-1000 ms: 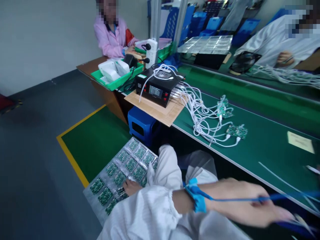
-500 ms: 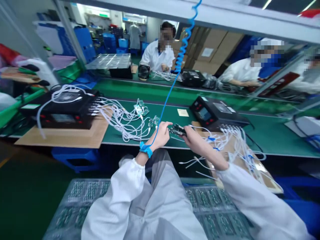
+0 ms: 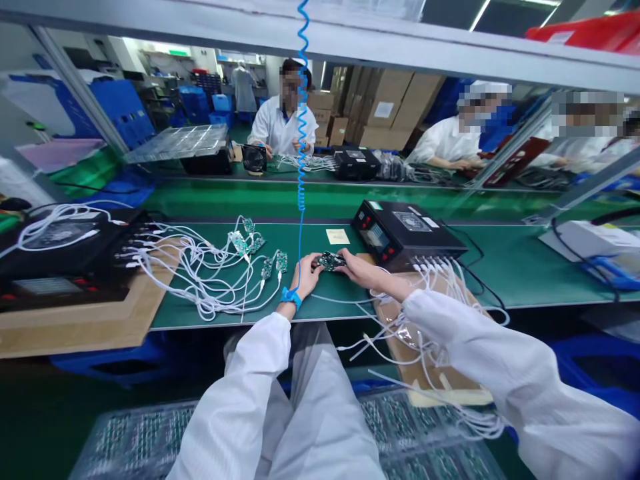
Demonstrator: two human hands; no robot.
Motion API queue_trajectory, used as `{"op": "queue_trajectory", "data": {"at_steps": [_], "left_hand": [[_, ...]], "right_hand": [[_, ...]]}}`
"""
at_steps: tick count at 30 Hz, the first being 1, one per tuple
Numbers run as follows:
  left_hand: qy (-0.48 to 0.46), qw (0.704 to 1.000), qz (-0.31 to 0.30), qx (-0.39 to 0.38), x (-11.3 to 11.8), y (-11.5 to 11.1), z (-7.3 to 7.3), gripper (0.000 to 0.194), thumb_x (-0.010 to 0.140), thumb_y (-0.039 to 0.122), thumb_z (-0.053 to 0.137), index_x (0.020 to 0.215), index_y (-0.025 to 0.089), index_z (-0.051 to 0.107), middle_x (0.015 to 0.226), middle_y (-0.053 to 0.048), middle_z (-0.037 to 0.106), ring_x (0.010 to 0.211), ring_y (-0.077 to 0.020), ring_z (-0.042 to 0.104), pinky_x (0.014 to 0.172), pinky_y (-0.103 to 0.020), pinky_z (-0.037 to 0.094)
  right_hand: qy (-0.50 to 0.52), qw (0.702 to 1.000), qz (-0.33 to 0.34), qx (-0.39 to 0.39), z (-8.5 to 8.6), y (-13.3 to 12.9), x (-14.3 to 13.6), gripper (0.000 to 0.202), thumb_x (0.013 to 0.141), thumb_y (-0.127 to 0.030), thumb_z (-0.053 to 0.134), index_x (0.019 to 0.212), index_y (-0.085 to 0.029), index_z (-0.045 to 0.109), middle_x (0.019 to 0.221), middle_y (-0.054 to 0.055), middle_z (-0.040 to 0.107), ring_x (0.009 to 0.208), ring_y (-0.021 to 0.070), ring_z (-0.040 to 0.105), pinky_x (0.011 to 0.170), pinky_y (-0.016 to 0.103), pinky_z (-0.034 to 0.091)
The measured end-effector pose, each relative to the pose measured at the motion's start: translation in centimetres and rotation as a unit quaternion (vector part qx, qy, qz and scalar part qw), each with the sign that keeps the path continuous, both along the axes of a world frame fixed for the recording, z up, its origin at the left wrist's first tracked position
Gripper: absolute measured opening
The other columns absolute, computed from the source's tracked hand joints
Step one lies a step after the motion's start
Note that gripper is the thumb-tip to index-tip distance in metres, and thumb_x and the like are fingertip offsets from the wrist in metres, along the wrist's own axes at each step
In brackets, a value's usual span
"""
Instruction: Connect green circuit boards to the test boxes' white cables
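Observation:
Over the green bench, my left hand (image 3: 307, 275) and my right hand (image 3: 361, 270) hold a small stack of circuit boards (image 3: 330, 261) between them. My left fingers close on its left end, and my right fingers grip the right end. A blue wrist strap (image 3: 291, 298) is on my left wrist, its coiled blue cord (image 3: 301, 133) rising to the frame above. To the left of my hands, several green circuit boards (image 3: 241, 245) lie plugged onto white cables (image 3: 200, 280). Near my right forearm, more white cables (image 3: 370, 340) hang loose over the bench edge.
Black test boxes stand at the right (image 3: 410, 233) and left (image 3: 65, 257), with cardboard (image 3: 100, 320) under the left one. A yellow note (image 3: 338, 237) lies behind my hands. Clear trays of boards (image 3: 135, 433) sit below by my legs. Co-workers (image 3: 285, 123) sit across the bench.
The view has swung, so the bench items sit further left in the picture. Both hands still hold the boards; my left fingers now close around their left end, where a finger pointed before.

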State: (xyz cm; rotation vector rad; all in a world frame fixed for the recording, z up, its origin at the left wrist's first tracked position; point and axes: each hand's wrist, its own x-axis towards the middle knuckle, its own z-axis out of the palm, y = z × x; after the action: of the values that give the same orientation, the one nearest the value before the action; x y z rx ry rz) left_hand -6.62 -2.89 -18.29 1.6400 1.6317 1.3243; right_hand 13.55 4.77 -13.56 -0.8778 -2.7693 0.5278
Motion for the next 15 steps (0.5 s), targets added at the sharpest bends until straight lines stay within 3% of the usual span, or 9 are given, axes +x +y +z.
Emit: {"op": "queue_trajectory", "data": {"at_steps": [3,8,12,15], "left_hand": [[-0.001,1.000,0.005,0.004,-0.1,0.0,-0.3,0.031,0.088,0.008,0.070,0.117,0.018,0.068,0.095,-0.005,0.069,0.087,-0.0163,0.065,0.077,-0.027,0.055],[-0.002,1.000,-0.005,0.014,-0.2,-0.2,-0.5,0.032,0.088,0.010,0.071,0.118,0.018,0.067,0.097,-0.004,0.068,0.088,-0.0157,0.065,0.081,-0.028,0.055],[0.002,0.999,-0.032,0.031,-0.2,-0.7,-0.4,0.039,0.084,0.002,0.064,0.120,0.017,0.065,0.105,-0.006,0.066,0.093,-0.0160,0.065,0.084,-0.028,0.056],[0.007,0.997,-0.057,0.052,-0.1,-1.2,-0.4,0.049,0.078,-0.003,0.060,0.124,0.014,0.061,0.112,-0.009,0.063,0.100,-0.0178,0.063,0.088,-0.029,0.057]], "right_hand": [[0.014,1.000,-0.006,-0.009,0.6,0.1,0.9,0.027,0.103,-0.036,0.044,0.122,-0.017,0.043,0.109,0.018,0.068,0.093,0.0304,0.070,0.087,0.044,0.055],[0.012,0.999,0.035,-0.016,1.1,0.5,1.3,0.033,0.098,-0.035,0.056,0.126,-0.018,0.051,0.129,0.020,0.065,0.118,0.0328,0.065,0.104,0.049,0.051],[-0.031,0.999,0.012,0.003,0.6,0.4,0.6,0.029,0.097,-0.029,0.056,0.123,-0.015,0.055,0.120,0.021,0.067,0.110,0.0346,0.068,0.098,0.051,0.054],[-0.011,1.000,0.011,0.008,0.4,0.4,0.2,0.040,0.095,-0.026,0.058,0.133,-0.015,0.052,0.126,0.021,0.065,0.117,0.0342,0.066,0.100,0.050,0.054]]}}
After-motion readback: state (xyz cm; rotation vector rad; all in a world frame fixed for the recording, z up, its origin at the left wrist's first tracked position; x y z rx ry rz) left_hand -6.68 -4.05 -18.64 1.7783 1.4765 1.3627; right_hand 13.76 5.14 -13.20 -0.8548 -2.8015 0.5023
